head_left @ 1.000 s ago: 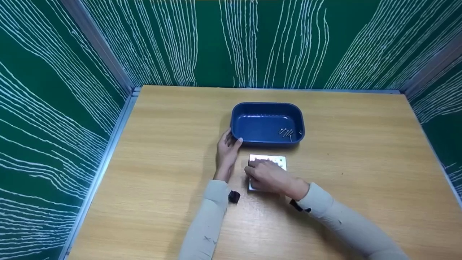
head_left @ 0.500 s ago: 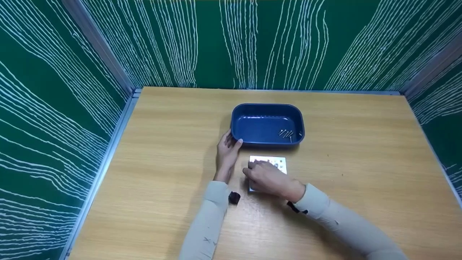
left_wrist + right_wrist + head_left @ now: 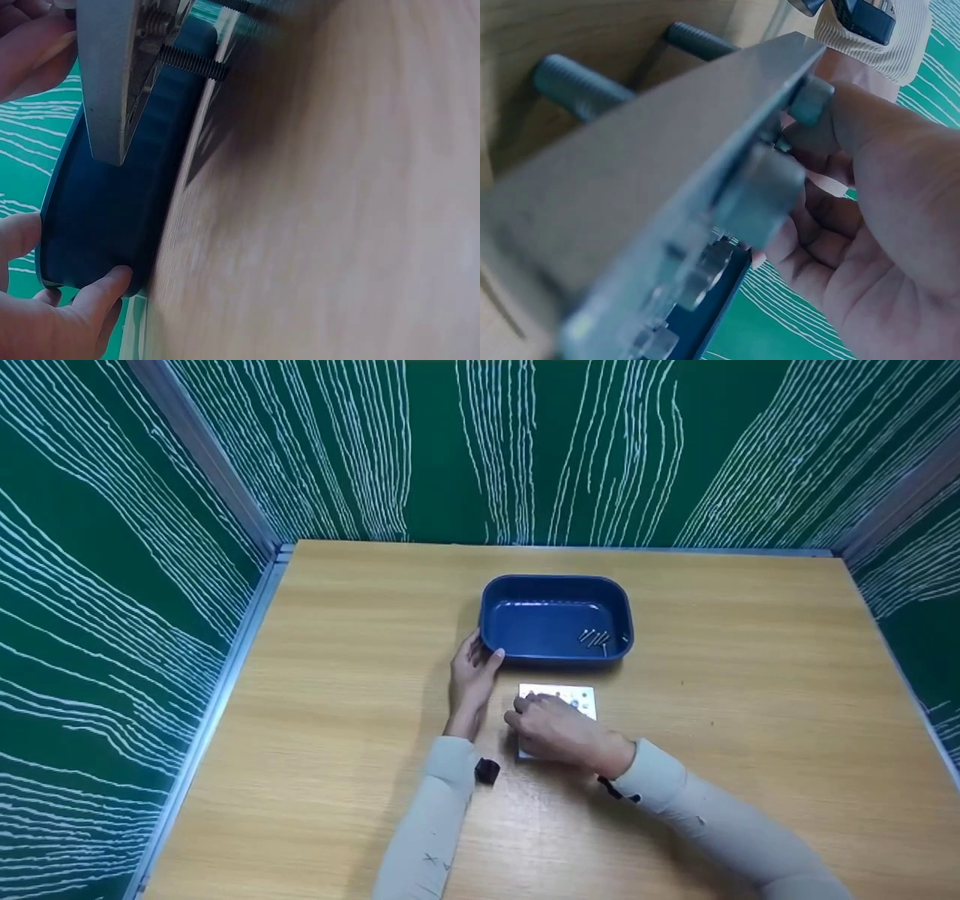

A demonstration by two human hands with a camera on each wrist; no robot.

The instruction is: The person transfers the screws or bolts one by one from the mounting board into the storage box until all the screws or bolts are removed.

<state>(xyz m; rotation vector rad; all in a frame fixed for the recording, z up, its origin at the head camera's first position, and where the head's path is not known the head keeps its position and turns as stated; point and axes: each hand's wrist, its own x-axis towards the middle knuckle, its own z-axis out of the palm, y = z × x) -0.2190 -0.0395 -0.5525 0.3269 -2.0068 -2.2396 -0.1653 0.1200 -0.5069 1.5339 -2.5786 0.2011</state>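
Left hand (image 3: 471,682) grips bin (image 3: 551,661) corner, likely steadying it. Right hand (image 3: 562,729) apparently pinches small screw (image 3: 782,145) at plate (image 3: 630,180), perhaps turning it; bin presumably keeps loose screws (image 3: 600,637) handy.

A dark X-shaped mark (image 3: 430,858) stands on the left sleeve (image 3: 426,825), beside a smaller illegible mark (image 3: 446,866).

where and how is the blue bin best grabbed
Probably by both short ends of the blue bin, one hand from the left and one from the right. It stands upright and open-topped, with screws lying inside, so gripping both ends should keep it level. The left hand holds the near-left corner; the metal plate and right hand crowd the near side.
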